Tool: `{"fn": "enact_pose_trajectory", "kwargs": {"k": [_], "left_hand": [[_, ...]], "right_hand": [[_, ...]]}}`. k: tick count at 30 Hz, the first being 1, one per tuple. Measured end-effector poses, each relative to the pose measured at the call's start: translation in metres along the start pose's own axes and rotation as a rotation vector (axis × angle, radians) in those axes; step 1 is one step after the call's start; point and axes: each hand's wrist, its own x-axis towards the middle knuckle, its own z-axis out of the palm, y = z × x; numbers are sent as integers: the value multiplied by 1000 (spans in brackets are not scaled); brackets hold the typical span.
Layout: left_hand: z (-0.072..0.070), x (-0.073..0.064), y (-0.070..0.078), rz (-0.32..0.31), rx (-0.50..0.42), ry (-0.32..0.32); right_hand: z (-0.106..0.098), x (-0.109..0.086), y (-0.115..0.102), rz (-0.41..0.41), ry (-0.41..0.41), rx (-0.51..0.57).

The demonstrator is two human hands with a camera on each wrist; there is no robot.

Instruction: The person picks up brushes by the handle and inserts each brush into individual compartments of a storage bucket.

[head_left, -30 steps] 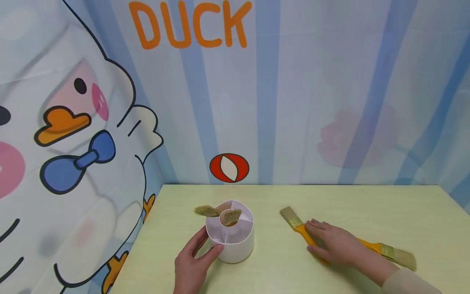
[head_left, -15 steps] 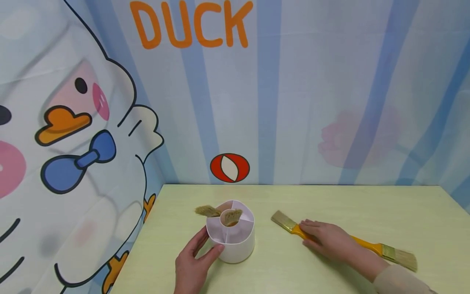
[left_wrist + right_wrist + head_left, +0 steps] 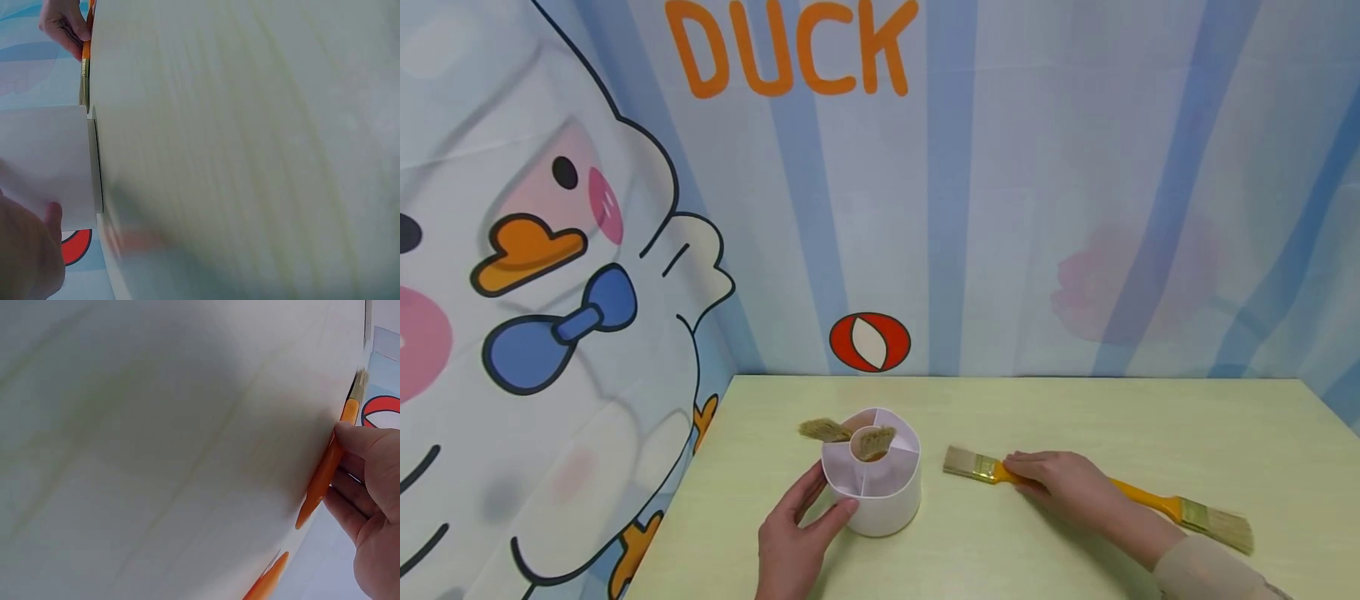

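A white round holder point(image 3: 883, 512) with several compartments stands upright on the table. My left hand point(image 3: 793, 533) grips its left side, thumb at the front and fingers around the back. Two paintbrushes stand in it: bristles point(image 3: 874, 443) show at the centre tube, and another brush's bristles point(image 3: 824, 430) lean out over the left rim. To the right, my right hand point(image 3: 1067, 487) holds a paintbrush point(image 3: 973, 463) low over the table, bristles towards the holder. In the right wrist view the thumb and fingers pinch its orange handle point(image 3: 325, 465).
Another orange-handled paintbrush point(image 3: 1213, 523) lies on the pale yellow table point(image 3: 1075, 417), partly behind my right forearm. A blue striped curtain point(image 3: 1000, 208) with a printed duck point(image 3: 647, 350) hangs along the table's back and left edges.
My right hand has shifted slightly left with the paintbrush, whose bristle end has swung left and nearer to me. The left hand and the holder have stayed put.
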Motion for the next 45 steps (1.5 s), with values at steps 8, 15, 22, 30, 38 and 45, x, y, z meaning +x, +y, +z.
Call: {"fn": "enact_pose_trajectory", "kwargs": {"k": [8,15,22,30,38,45], "left_hand": [[-1,0,0,0,11,3],[0,0,-1,10,2,3],[2,0,0,19,10,2],[3,-1,1,23,34,23],[4,-2,1,21,34,32],[4,-4,2,15,49,48]], "right_hand": [[-1,5,3,-64,9,-86],[-5,8,3,-87,-31,-124],[-12,9,6,-33,80,-8],[-34,19,-9,147,72,495],[-47,36,-38,278,102,923],[-48,59,-62,358,93,1241]]}}
